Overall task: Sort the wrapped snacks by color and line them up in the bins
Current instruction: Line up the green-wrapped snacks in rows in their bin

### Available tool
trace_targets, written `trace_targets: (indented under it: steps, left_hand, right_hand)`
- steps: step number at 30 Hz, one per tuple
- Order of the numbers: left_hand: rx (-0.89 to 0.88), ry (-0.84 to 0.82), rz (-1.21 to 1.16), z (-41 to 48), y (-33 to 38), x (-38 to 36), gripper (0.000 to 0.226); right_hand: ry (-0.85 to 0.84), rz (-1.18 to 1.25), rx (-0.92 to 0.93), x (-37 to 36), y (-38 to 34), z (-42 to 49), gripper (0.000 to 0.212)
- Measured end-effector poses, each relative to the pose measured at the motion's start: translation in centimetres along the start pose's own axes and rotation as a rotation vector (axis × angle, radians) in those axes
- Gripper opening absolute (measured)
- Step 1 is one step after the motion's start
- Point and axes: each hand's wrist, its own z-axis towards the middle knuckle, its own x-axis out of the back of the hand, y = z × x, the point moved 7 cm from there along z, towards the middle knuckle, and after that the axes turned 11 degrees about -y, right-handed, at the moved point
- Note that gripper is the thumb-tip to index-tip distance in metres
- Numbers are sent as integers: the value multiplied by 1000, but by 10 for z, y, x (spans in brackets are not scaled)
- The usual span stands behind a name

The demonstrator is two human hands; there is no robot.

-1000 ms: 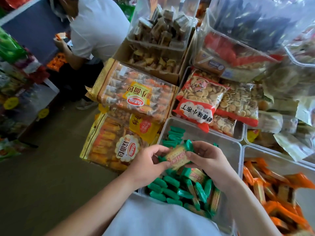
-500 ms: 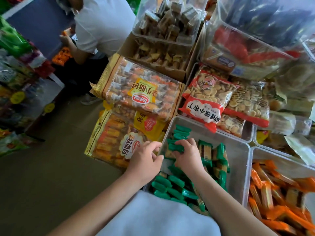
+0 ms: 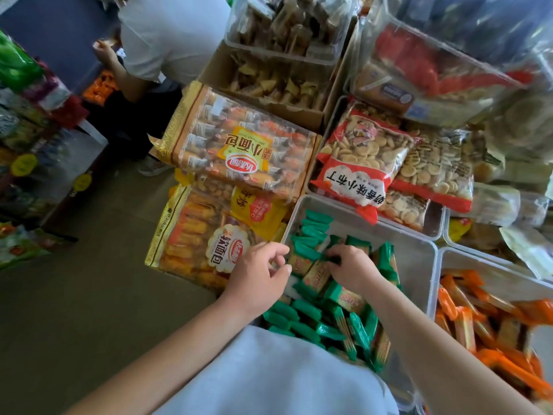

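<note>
Green snacks (image 3: 344, 298): all lie in the clear bin (image 3: 416, 265) straight ahead. They are far more than 20, too crowded for an exact count.
Lined-up part: 2 short rows run along the bin's left wall, 1 at the far corner (image 3: 311, 232) and 1 at the near end (image 3: 287, 316). They stand on edge, likely so that more fit side by side.
Loose part: the middle and right of the heap lie flat and crossed, and I judge them not yet sorted into a row.
Right hand (image 3: 353, 268): in the bin between the 2 rows, fingers curled down among the wrappers. Whether it pinches a snack or only presses on one, I cannot tell.
Left hand (image 3: 257, 277): over the bin's left rim, just apart from the right hand, fingers bent with the thumb close to them. I cannot tell if it holds anything. It seems placed to steady the row's end.
Orange snacks (image 3: 484, 324): a jumbled heap, too many to count, in the next bin (image 3: 490, 263) on the right, so the 2 colors are kept apart.
Bread bags: 2 big ones, (image 3: 239, 157) and (image 3: 203, 244), stacked left of the green bin.
Biscuit bags: at least 2, (image 3: 359, 163) and (image 3: 434, 169), in the tub behind it.
Other person (image 3: 173, 34): 1, in a white shirt, at the far left.
</note>
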Motion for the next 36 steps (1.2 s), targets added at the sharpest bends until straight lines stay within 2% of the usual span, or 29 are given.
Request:
trace_targets:
  steps: [4, 8, 12, 15, 18, 21, 23, 25, 29, 34, 36]
  left_hand:
    - [10, -43, -1, 2, 3, -4, 34]
    - [24, -34, -5, 0, 4, 1, 34]
    - [10, -9, -17, 0, 7, 4, 32]
    - [9, -11, -9, -1, 9, 3, 32]
    - [10, -30, 1, -4, 8, 1, 30]
    - [-3, -90, -4, -5, 5, -5, 34]
    - [0, -131, -60, -5, 6, -9, 42]
    - [14, -148, -192, -4, 8, -12, 48]
    - [75, -101, -416, -2, 9, -10, 49]
    - [86, -82, -558, -8, 8, -7, 45]
    - [58, -64, -501, -10, 10, -1, 44]
  right_hand:
    - [-135, -151, -17, -5, -4, 18, 49]
    - [-129, -133, -42, -1, 2, 26, 45]
    - [-228, -158, -54, 0, -2, 25, 28]
    - [-261, -149, -25, 6, -6, 14, 27]
    - [-219, -148, 40, 22, -16, -13, 24]
    - [-107, 17, 107, 41, -19, -43, 14]
    - [-71, 267, 153, 46, -17, -61, 11]
    - [-69, 495, 198, 44, -16, -76, 10]
    - [-85, 798, 202, 29, -13, -89, 10]
    - [-88, 936, 164, 13, -5, -95, 14]
    - [28, 661, 189, 16, -5, -95, 15]
